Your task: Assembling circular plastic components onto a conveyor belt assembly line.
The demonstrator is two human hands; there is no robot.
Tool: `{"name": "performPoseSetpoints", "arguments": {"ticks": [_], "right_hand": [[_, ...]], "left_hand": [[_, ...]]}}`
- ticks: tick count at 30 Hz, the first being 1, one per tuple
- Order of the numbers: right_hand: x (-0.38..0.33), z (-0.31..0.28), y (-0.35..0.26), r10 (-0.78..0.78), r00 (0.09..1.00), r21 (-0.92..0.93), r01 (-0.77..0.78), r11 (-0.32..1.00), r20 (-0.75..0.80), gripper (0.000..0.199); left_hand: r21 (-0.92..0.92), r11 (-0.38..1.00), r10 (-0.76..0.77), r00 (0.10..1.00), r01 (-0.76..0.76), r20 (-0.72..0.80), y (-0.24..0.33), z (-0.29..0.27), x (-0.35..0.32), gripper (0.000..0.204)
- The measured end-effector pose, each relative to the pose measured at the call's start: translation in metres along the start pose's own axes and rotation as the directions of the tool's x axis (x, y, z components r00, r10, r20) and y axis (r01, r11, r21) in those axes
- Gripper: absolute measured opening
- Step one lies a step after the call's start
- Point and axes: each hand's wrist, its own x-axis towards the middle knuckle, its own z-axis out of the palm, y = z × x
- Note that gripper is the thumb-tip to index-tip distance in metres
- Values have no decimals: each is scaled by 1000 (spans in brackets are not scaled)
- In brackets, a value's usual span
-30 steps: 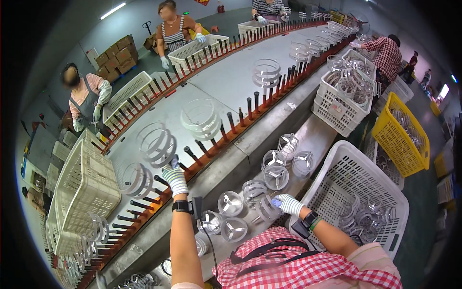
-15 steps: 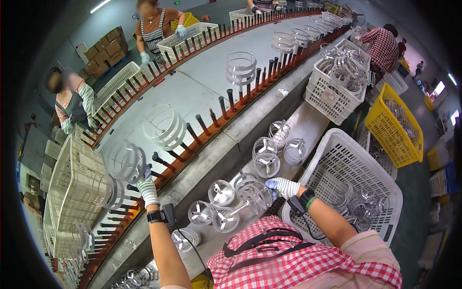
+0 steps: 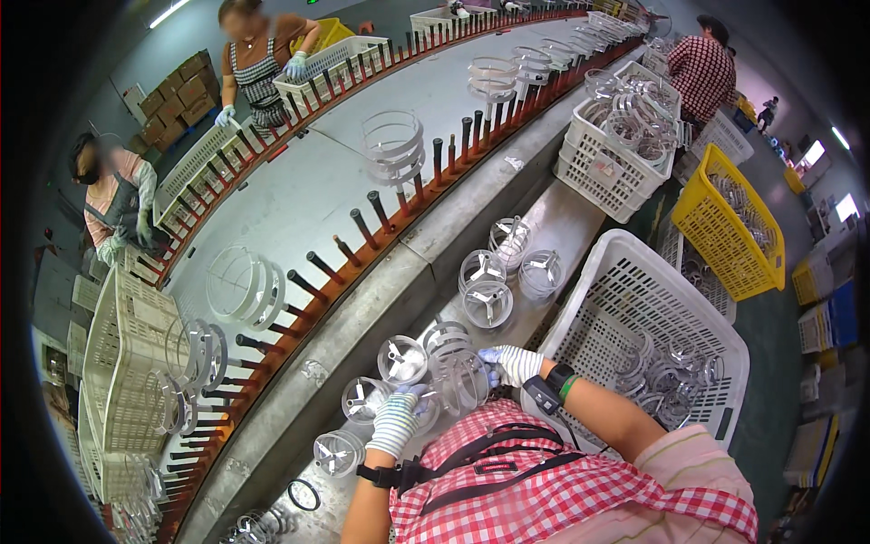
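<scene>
Lower centre of frame: left hand and right hand, both gloved, fingers closed on a stack of clear ring frames on the worktop. Looks like mid-pickup; next move likely needs a steady two-handed lift.

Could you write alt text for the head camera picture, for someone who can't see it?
Seen from above, a person's gloved left hand and right hand hold a clear ring-shaped plastic part at a metal bench strewn with similar parts. A white basket sits to the right; a long conveyor with pegs runs beyond.
</scene>
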Motion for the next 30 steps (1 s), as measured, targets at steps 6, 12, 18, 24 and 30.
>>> {"name": "performPoseSetpoints", "arguments": {"ticks": [6, 12, 18, 24, 30], "right_hand": [[7, -6, -4, -263, 938, -699, 32, 714, -225, 35], [29, 36, -7, -474, 864, -983, -182, 17, -168, 47], [50, 52, 2, -508, 836, -964, -262, -36, -208, 41], [34, 53, -6, -552, 822, -968, -230, -100, -138, 36], [-3, 47, -21, -511, 839, -966, -251, -60, -186, 37]], "left_hand": [[-857, 341, -330, 902, 387, 277, -4, -48, -30, 28], [-998, 9, -216, 975, 55, 52, 15, -83, -33, 41], [-609, 715, -247, 690, -344, -680, -45, -132, 36, 27], [228, 788, -172, 560, 572, -811, -143, -164, 56, 30], [-377, 914, -405, 343, 147, -848, -164, -172, 45, 29]]}}
